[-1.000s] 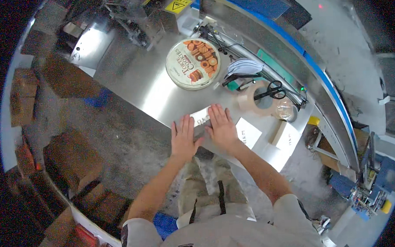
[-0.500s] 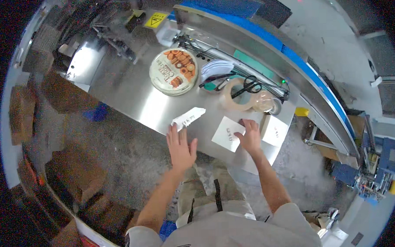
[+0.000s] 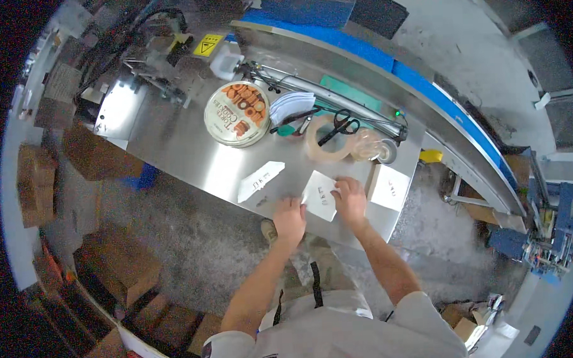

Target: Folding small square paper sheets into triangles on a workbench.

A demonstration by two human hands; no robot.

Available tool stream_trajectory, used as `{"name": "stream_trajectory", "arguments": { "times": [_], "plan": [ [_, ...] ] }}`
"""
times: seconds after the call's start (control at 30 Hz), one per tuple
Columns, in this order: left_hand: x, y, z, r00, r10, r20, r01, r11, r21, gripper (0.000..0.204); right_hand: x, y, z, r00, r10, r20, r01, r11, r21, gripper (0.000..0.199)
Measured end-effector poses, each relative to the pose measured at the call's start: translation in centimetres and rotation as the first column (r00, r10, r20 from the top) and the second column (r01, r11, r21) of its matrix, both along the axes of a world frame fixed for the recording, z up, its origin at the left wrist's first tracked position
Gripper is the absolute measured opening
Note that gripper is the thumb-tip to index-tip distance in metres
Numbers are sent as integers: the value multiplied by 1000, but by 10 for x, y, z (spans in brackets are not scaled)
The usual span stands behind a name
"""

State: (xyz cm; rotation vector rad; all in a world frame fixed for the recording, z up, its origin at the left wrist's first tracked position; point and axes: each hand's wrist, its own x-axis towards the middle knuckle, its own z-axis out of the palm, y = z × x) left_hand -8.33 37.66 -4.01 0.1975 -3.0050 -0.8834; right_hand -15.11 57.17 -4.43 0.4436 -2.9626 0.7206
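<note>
A white paper sheet [image 3: 318,192] with handwriting lies near the bench's front edge, between my hands. My left hand [image 3: 289,220] is closed at its lower left edge, the fingers curled against the paper. At the right edge, my right hand [image 3: 351,201] pinches the same sheet between thumb and fingers. To the left lies a loose, uneven white paper piece [image 3: 261,181] with handwriting, touched by neither hand. A thicker white paper stack [image 3: 389,187], also marked by hand, sits just right of my right hand.
Behind the papers are a wide tape roll [image 3: 319,154], black scissors [image 3: 339,126], a smaller clear tape roll [image 3: 386,151], folded white cloths [image 3: 293,105] and a round cookie tin [image 3: 234,131]. A metal bar machine [image 3: 283,78] runs along the back. Cardboard boxes [image 3: 122,263] stand at left.
My left hand has left the loose paper piece and moved right to the sheet's left edge. My right hand now pinches the sheet's right side. The view has shifted slightly.
</note>
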Motion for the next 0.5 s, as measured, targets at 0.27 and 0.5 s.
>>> {"name": "stream_trajectory", "arguments": {
  "times": [0.27,0.5],
  "plan": [
    [-2,1,3,995,50,-88,-40,993,107,13,1,-6,22,998,-51,43,55,994,-91,47],
    [-11,-17,85,986,-148,-79,168,876,452,19,-7,-19,125,958,284,37,-279,954,-113,60]
  ]
}}
